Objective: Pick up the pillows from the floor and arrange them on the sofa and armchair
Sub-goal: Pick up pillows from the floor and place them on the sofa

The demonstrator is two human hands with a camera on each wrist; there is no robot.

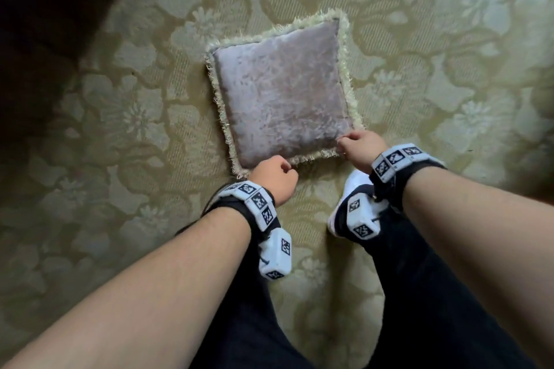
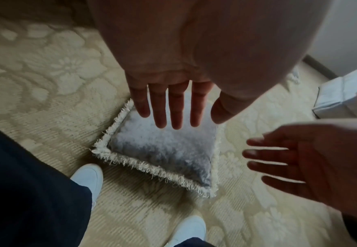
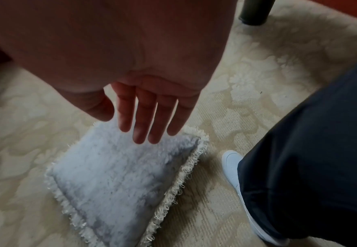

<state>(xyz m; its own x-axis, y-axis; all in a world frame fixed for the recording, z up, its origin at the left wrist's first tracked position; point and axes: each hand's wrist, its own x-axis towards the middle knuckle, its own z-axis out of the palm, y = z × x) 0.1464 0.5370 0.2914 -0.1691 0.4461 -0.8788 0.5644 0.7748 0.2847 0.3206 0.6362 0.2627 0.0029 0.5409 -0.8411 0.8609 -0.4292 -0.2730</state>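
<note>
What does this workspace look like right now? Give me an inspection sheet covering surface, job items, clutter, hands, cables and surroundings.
Surface: beige floral-patterned carpet.
Job's things: one square grey plush pillow with a cream fringe, lying flat on the carpet; sofa and armchair not identifiable.
Clutter: nothing seen.
Hands: left hand and right hand at the pillow's near edge, fingers straight in the wrist views, gripping nothing; contact cannot be told.
Cables: nothing seen.
Surroundings: the person's white shoe and dark trousers; a dark furniture leg; a white boxy object off to one side.
</note>
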